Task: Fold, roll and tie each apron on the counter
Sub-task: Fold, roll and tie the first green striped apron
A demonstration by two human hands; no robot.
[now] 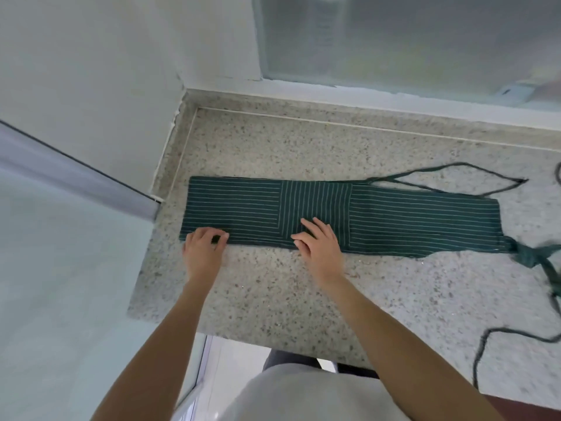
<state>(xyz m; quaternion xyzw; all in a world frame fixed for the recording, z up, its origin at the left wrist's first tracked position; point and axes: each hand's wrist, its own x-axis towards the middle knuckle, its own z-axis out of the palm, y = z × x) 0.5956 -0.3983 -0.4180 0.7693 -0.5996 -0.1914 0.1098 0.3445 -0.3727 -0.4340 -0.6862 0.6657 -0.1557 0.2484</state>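
A dark green apron (394, 217) with thin white stripes lies folded into a long flat band across the speckled stone counter (273, 293). My left hand (203, 247) is at the band's near left corner, its fingers curled over the edge of the cloth. My right hand (318, 244) lies with straight, spread fingers on the near edge at the band's middle. The neck loop (473, 177) trails off the far right end. The waist ties (534, 256) bunch in a knot at the near right end.
A loose green strap (485, 344) snakes over the counter's right front. A wall stands at the left and a frosted window (394, 41) at the back. The counter's front edge is near my body.
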